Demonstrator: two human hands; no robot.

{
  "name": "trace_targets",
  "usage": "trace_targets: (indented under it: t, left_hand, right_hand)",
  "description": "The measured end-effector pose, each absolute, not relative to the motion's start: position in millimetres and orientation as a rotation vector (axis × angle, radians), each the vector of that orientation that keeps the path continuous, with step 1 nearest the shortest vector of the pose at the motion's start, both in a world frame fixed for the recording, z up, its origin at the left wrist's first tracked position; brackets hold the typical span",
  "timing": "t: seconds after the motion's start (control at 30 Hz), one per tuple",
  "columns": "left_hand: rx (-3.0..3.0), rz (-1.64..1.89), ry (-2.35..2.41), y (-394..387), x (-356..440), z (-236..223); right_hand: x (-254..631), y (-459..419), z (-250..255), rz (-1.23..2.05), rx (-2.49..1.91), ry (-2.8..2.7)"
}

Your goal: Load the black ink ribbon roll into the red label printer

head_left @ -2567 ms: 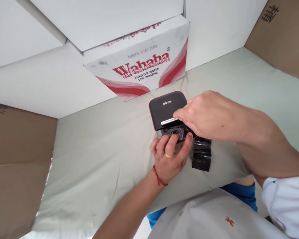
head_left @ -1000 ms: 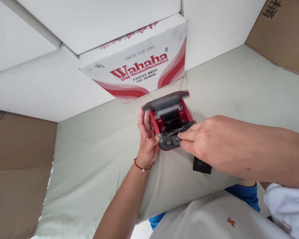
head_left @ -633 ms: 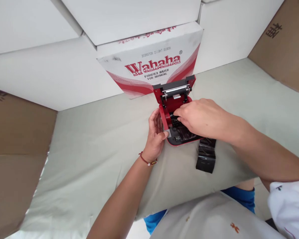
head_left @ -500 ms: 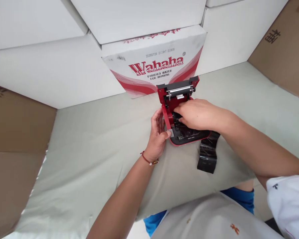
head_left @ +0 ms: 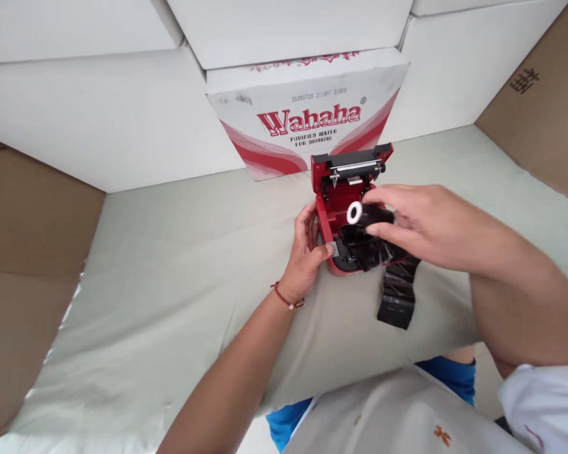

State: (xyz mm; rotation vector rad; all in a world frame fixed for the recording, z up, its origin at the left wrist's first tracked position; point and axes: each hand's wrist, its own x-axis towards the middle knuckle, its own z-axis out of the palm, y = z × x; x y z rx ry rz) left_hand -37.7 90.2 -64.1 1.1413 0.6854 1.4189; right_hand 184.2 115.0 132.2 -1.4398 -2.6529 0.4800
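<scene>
A small red and black label printer [head_left: 325, 222] sits on the cloth with its lid [head_left: 353, 165] raised. My left hand [head_left: 307, 249] grips its left side, thumb on a grey tab at the front corner and fingers behind the wall. Above the open bay, my right hand [head_left: 407, 221] pinches a roll of black film [head_left: 376, 215] with a white ring-shaped core end. Some film hangs from the roll into the printer. A loose strip of black film [head_left: 397, 296] trails over the front edge onto the cloth.
Behind the printer stands a red and white Wahaha water carton [head_left: 312, 120], with white boxes [head_left: 99, 120] stacked around it. Brown cardboard boxes stand at left [head_left: 33, 233] and right [head_left: 534, 94]. A pale green cloth [head_left: 170, 265] covers the table.
My right hand has lifted the film roll up out of the printer's bay, pulling film along. My left hand keeps its hold on the printer. The view has shifted slightly.
</scene>
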Motion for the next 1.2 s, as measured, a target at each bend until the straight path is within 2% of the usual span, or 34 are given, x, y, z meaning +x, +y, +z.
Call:
trace_targets:
  t: [0.13,0.33,0.53,0.67,0.77,0.9,1.07,1.2]
  left_hand:
    - [1.151,1.411,0.685,90.5,-38.6,-64.2]
    - [1.112,1.407,0.709,89.3,-39.2,-60.0]
    - [1.120,1.390,0.723,89.1,-42.8,-58.6]
    - [1.106,1.396,0.730,89.8,-44.0,-59.9]
    - [1.123,1.394,0.734,90.2,-43.9,-60.4]
    - [1.112,1.397,0.729,89.8,-43.1,-59.4]
    - [1.069,1.408,0.733,89.0,-43.8,-57.3]
    - [1.084,1.401,0.713,89.3,-45.2,-57.3]
  right_hand:
    - [257.3,103.3,136.4,0.513,-1.645,-2.383]
    - [331.8,114.8,76.9,0.494,-2.056,-2.526]
    - [292.2,97.0,50.4,0.583,-1.752,-2.505]
    - [261.6,88.5,41.3,0.592,-1.843,-2.637]
    - [259.6,89.1,36.6,0.605,-1.755,-2.591]
    - [263.9,93.1,38.3,0.651,-1.566,-2.518]
    - [247.0,91.1,45.4,0.521,-1.639,-2.595]
    - [253.3,90.8,67.8,0.633,-1.488,-2.524]
